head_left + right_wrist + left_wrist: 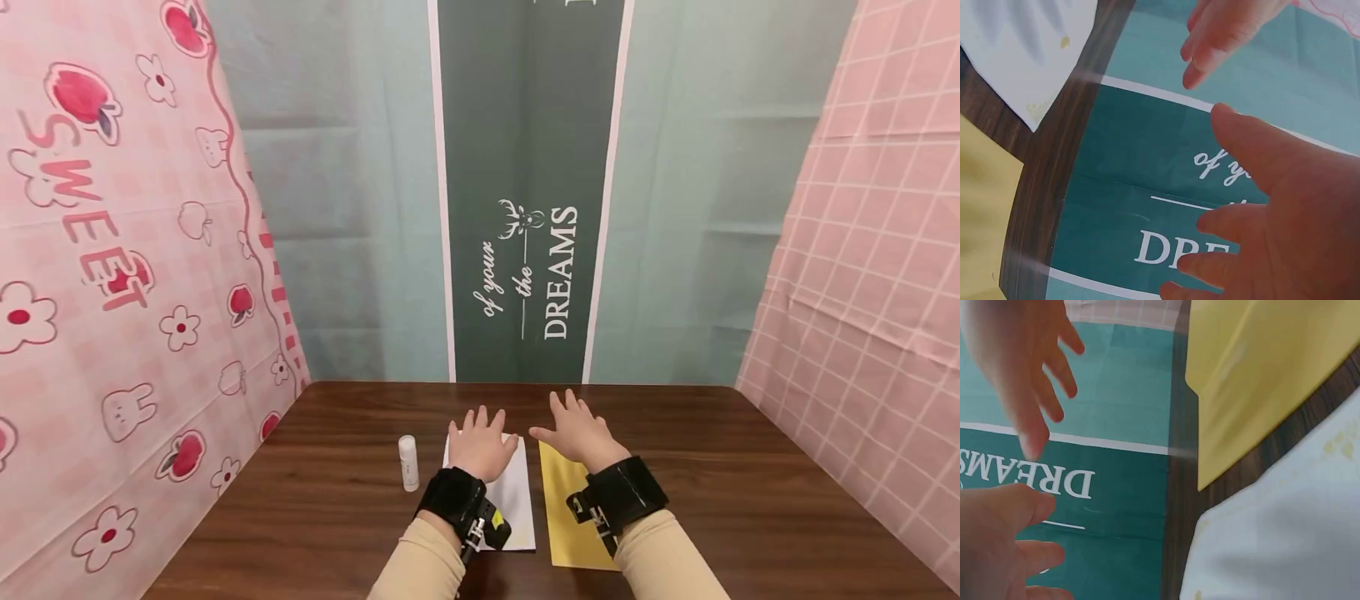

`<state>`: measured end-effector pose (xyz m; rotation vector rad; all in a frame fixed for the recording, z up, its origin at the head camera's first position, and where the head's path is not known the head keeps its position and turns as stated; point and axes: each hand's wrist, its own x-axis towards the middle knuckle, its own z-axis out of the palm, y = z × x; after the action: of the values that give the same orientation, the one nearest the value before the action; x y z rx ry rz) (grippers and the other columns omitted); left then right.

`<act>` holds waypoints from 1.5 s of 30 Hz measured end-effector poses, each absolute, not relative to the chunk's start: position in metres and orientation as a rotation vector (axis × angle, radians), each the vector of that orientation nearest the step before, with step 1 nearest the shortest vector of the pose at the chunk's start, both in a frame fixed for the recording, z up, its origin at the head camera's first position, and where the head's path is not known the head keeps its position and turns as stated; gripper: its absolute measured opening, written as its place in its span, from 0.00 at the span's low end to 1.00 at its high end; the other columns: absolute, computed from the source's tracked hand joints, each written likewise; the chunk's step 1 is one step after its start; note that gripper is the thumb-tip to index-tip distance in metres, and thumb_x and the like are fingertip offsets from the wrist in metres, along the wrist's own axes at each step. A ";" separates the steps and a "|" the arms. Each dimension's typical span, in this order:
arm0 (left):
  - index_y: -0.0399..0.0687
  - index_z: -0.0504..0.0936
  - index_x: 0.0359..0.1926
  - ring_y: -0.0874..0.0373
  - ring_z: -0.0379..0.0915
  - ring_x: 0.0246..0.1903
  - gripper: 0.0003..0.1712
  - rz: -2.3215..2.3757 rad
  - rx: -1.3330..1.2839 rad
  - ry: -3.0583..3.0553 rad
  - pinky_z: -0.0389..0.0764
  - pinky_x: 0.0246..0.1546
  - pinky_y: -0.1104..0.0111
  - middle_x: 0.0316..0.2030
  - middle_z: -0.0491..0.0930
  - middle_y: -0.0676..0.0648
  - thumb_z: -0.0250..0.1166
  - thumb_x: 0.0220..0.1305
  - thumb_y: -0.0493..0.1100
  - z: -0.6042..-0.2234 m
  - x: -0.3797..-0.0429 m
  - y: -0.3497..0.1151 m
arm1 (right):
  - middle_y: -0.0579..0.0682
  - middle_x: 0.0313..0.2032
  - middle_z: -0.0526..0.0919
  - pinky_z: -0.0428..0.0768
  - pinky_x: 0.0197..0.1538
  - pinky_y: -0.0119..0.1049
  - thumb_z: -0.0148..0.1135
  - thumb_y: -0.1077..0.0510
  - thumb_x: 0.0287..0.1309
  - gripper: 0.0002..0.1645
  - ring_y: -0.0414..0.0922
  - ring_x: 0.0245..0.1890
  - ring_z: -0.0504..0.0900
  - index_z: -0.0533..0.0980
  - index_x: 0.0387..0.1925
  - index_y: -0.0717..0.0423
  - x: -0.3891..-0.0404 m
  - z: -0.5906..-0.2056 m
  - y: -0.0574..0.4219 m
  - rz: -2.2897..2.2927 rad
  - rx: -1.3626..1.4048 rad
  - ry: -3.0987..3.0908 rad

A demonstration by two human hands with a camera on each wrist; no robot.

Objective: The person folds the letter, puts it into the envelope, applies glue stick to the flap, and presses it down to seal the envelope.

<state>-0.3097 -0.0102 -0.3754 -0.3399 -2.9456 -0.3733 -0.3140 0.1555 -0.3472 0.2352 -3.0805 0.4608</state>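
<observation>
My left hand (482, 450) hovers over the white paper (513, 512), fingers spread and nothing in them. Beside it, my right hand (577, 432) is held above the far end of the yellow paper (566, 517), its fingers also spread apart and holding nothing. Both sheets lie side by side on the table with a narrow strip of wood between them. In the left wrist view, a crease runs along the yellow paper (1260, 369), and faint yellow marks dot the white paper (1291, 531). A white capped tube (408, 463) lies left of the white paper.
The dark wooden table (300, 500) reaches back to a green curtain (525, 167) with white lettering. Pink patterned cloth (112, 250) hangs on the left, and pink checked cloth (885, 208) on the right. Each wrist wears a black camera strap (628, 493).
</observation>
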 end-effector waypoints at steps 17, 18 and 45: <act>0.48 0.71 0.62 0.45 0.63 0.60 0.29 -0.135 -0.519 -3.017 0.61 0.58 0.48 0.60 0.69 0.40 0.53 0.66 0.58 -0.397 -0.315 -0.060 | 0.67 0.66 0.55 0.64 0.58 0.55 0.63 0.42 0.54 0.46 0.61 0.63 0.61 0.59 0.66 0.64 -0.282 -0.373 0.161 0.530 0.714 -3.271; 0.48 0.71 0.62 0.45 0.64 0.60 0.30 -0.094 -0.543 -2.999 0.62 0.57 0.48 0.60 0.69 0.40 0.53 0.65 0.58 -0.400 -0.315 -0.063 | 0.66 0.67 0.56 0.64 0.59 0.55 0.64 0.42 0.54 0.46 0.60 0.63 0.61 0.60 0.66 0.63 -0.280 -0.375 0.161 0.530 0.744 -3.289; 0.53 0.76 0.54 0.52 0.73 0.51 0.29 0.183 -0.902 -2.882 0.74 0.46 0.58 0.53 0.76 0.47 0.56 0.60 0.65 -0.433 -0.298 -0.072 | 0.56 0.55 0.76 0.74 0.52 0.43 0.65 0.39 0.49 0.33 0.48 0.52 0.77 0.75 0.53 0.51 -0.277 -0.416 0.148 0.093 1.222 -3.087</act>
<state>-0.2982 -0.0722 -0.4333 -0.9021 -2.8824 0.1834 -0.2770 0.1482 -0.4161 1.2220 -3.0865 0.0927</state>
